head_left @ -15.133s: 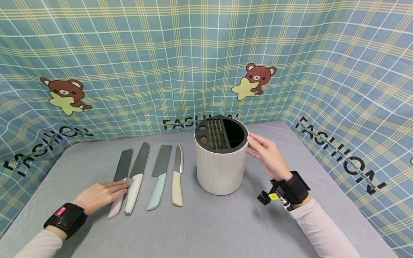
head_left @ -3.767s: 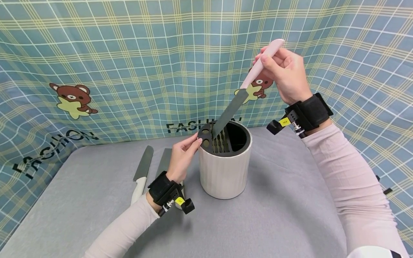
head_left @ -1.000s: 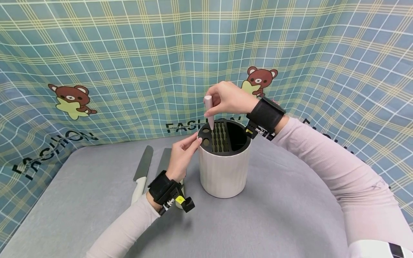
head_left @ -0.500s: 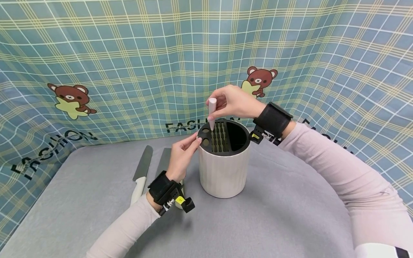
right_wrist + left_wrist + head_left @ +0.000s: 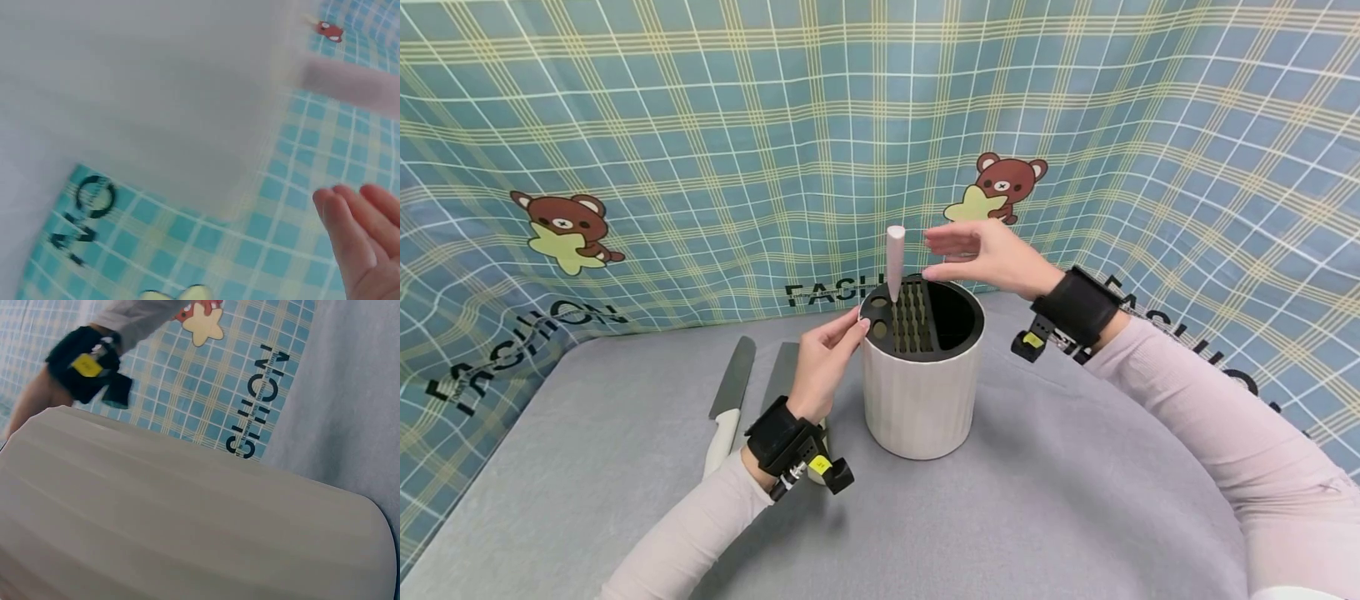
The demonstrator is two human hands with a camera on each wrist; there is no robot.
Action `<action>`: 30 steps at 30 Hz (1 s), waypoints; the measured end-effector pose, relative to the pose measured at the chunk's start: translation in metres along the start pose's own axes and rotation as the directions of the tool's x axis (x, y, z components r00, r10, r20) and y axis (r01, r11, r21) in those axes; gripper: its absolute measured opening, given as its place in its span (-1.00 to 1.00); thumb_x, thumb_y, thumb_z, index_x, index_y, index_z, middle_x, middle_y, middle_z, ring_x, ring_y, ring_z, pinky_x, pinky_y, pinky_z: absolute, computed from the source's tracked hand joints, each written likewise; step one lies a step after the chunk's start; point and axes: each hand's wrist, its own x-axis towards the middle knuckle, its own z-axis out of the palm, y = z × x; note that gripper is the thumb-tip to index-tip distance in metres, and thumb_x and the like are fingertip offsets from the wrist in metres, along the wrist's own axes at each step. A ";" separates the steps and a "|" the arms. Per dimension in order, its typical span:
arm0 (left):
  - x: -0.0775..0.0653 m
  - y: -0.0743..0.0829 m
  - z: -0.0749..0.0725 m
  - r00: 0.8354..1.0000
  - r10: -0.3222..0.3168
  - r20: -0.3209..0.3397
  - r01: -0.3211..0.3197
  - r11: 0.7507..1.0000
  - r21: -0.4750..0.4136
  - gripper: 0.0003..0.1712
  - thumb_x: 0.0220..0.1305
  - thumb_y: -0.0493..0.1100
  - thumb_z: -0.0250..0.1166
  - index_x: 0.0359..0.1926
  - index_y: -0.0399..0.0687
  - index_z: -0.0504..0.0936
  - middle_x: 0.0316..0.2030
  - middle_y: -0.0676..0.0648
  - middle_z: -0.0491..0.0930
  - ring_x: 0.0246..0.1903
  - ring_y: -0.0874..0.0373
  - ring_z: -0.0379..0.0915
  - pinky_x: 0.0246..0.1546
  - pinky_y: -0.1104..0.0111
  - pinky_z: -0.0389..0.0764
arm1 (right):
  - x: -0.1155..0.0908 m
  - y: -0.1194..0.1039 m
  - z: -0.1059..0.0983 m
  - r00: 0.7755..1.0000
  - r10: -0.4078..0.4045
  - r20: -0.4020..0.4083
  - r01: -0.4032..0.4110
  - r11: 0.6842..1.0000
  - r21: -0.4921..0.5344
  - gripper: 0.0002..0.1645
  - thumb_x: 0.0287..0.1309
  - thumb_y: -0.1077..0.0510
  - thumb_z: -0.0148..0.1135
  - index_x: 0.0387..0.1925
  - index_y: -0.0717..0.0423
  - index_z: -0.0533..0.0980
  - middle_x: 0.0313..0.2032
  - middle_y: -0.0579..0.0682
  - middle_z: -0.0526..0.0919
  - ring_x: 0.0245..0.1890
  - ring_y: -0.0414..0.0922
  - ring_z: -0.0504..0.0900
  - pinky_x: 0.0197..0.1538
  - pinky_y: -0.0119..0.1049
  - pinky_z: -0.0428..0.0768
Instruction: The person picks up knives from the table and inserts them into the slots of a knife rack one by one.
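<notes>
The white ribbed knife holder (image 5: 919, 408) stands upright at the middle of the table. A knife is in a left-hand slot of its black top; only the pink handle (image 5: 895, 258) shows, nearly upright. Just right of that handle, my right hand (image 5: 988, 257) hovers with fingers extended, apart from it. The right wrist view also has a gap between my right hand (image 5: 362, 244) and the pink handle (image 5: 356, 87). My left hand (image 5: 822, 367) pinches the holder's left rim, thumb on top. The holder's wall (image 5: 187, 506) fills much of the left wrist view.
A white-handled knife (image 5: 727, 412) lies on the grey table (image 5: 587, 442) at left. Beside it a grey blade (image 5: 780, 375) runs under my left wrist; its handle is hidden. The plaid cloth (image 5: 715, 167) stands behind and at the right.
Over the earlier frames the pink-handled knife went from the table into the holder. Since half a second ago my right hand has let go of its handle and moved right. The left hand stays.
</notes>
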 end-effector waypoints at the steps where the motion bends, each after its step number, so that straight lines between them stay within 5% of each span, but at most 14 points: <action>1: 0.000 -0.001 0.000 1.000 0.002 0.002 -0.002 1.000 -0.008 -0.46 0.35 0.07 0.24 0.32 0.25 0.44 0.30 0.11 0.42 0.23 0.17 0.42 0.27 0.31 0.54 | -0.003 0.005 0.000 0.999 0.027 -0.022 -0.026 1.000 0.009 -0.29 0.19 0.12 0.35 0.33 0.24 0.35 0.26 0.21 0.45 0.28 0.05 0.44 0.32 -0.11 0.51; 3: -0.001 0.004 -0.001 1.000 -0.011 0.013 0.011 1.000 -0.018 -0.47 0.36 0.06 0.23 0.33 0.22 0.44 0.31 0.09 0.41 0.23 0.17 0.42 0.26 0.34 0.54 | -0.011 0.015 0.000 0.996 0.069 -0.057 -0.068 0.997 0.033 -0.31 0.23 0.11 0.31 0.33 0.24 0.35 0.25 0.21 0.47 0.27 0.04 0.45 0.31 -0.09 0.52; 7: -0.016 0.060 0.009 0.998 -0.055 0.040 0.055 0.998 -0.014 -0.45 0.41 -0.03 0.19 0.37 0.02 0.39 0.34 -0.08 0.37 0.25 0.13 0.40 0.29 0.34 0.50 | -0.022 0.031 0.002 0.989 0.126 -0.083 -0.120 0.990 0.071 -0.36 0.29 0.10 0.25 0.33 0.24 0.35 0.24 0.22 0.48 0.27 0.04 0.44 0.32 -0.07 0.51; 10: -0.031 0.121 0.021 0.995 -0.092 0.035 0.093 0.996 -0.011 -0.42 0.40 -0.03 0.20 0.36 -0.13 0.39 0.34 -0.15 0.37 0.26 0.09 0.39 0.31 0.34 0.49 | -0.027 0.039 0.005 0.986 0.148 -0.071 -0.141 0.985 0.095 -0.37 0.32 0.08 0.21 0.33 0.24 0.34 0.26 0.23 0.45 0.28 0.06 0.43 0.34 -0.07 0.48; 14: -0.041 0.166 0.031 0.988 -0.152 0.018 0.152 0.988 -0.001 -0.40 0.40 -0.07 0.20 0.35 -0.26 0.37 0.33 -0.20 0.36 0.26 0.05 0.39 0.29 0.40 0.49 | -0.030 0.048 0.009 0.985 0.165 -0.042 -0.158 0.978 0.134 -0.37 0.36 0.08 0.17 0.35 0.26 0.31 0.28 0.25 0.43 0.27 0.06 0.43 0.37 -0.09 0.45; 16: -0.043 0.175 0.032 0.983 -0.184 0.014 0.184 0.983 0.000 -0.43 0.42 -0.14 0.18 0.35 -0.28 0.36 0.34 -0.19 0.35 0.27 0.06 0.38 0.28 0.45 0.49 | -0.032 0.051 0.010 0.985 0.171 -0.034 -0.164 0.975 0.150 -0.37 0.37 0.08 0.15 0.36 0.27 0.30 0.28 0.26 0.42 0.27 0.07 0.43 0.38 -0.10 0.44; 20: -0.041 0.170 0.032 0.983 -0.182 0.010 0.182 0.983 -0.005 -0.45 0.42 -0.15 0.18 0.35 -0.25 0.37 0.34 -0.18 0.35 0.28 0.06 0.37 0.30 0.43 0.48 | -0.033 0.056 0.013 0.981 0.192 -0.034 -0.184 0.970 0.161 -0.37 0.37 0.06 0.15 0.35 0.28 0.31 0.27 0.26 0.43 0.25 0.06 0.44 0.40 -0.09 0.42; 22: -0.036 0.147 0.027 0.988 -0.152 0.016 0.153 0.988 -0.016 -0.45 0.41 -0.10 0.20 0.35 -0.15 0.40 0.34 -0.13 0.36 0.28 0.09 0.37 0.31 0.39 0.47 | -0.034 0.059 0.014 0.979 0.200 -0.033 -0.192 0.968 0.163 -0.38 0.38 0.07 0.14 0.35 0.28 0.31 0.27 0.26 0.43 0.24 0.05 0.46 0.40 -0.07 0.42; 25: -0.020 0.083 0.014 0.998 -0.062 0.026 0.062 0.998 -0.029 -0.46 0.39 0.00 0.21 0.34 0.00 0.43 0.33 -0.06 0.39 0.25 0.13 0.40 0.27 0.37 0.52 | -0.035 0.062 0.015 0.976 0.214 -0.037 -0.205 0.964 0.168 -0.40 0.38 0.07 0.14 0.34 0.28 0.33 0.26 0.25 0.45 0.17 -0.08 0.53 0.36 -0.06 0.46; 26: -0.019 0.082 0.014 0.998 -0.053 0.034 0.054 0.998 -0.030 -0.44 0.39 0.01 0.21 0.34 0.00 0.42 0.34 -0.08 0.38 0.26 0.11 0.39 0.29 0.34 0.51 | -0.036 0.063 0.015 0.974 0.222 -0.037 -0.212 0.962 0.173 -0.40 0.38 0.07 0.13 0.33 0.28 0.34 0.26 0.25 0.45 0.12 -0.15 0.55 0.35 -0.04 0.47; 27: -0.014 0.064 0.010 0.999 -0.036 0.036 0.038 0.998 -0.047 -0.43 0.38 0.01 0.22 0.35 0.02 0.41 0.34 -0.06 0.37 0.27 0.13 0.38 0.28 0.36 0.51 | -0.037 0.064 0.015 0.973 0.227 -0.030 -0.217 0.958 0.185 -0.40 0.38 0.07 0.12 0.33 0.28 0.33 0.27 0.26 0.43 0.14 -0.14 0.54 0.36 -0.01 0.46; 29: -0.019 0.084 0.014 0.998 -0.051 0.038 0.053 0.997 -0.047 -0.43 0.39 -0.02 0.21 0.36 -0.04 0.40 0.35 -0.09 0.36 0.27 0.11 0.37 0.30 0.33 0.50 | -0.038 0.064 0.016 0.971 0.240 -0.020 -0.230 0.950 0.210 -0.40 0.39 0.07 0.11 0.34 0.30 0.33 0.28 0.27 0.41 0.17 -0.10 0.52 0.37 0.04 0.44; 30: -0.018 0.080 0.014 0.998 -0.049 0.047 0.052 0.997 -0.058 -0.43 0.40 -0.02 0.20 0.36 -0.06 0.39 0.35 -0.10 0.36 0.28 0.11 0.37 0.31 0.34 0.48 | -0.039 0.064 0.016 0.970 0.244 -0.014 -0.235 0.945 0.227 -0.40 0.39 0.06 0.11 0.34 0.30 0.32 0.29 0.27 0.40 0.20 -0.07 0.49 0.38 0.05 0.42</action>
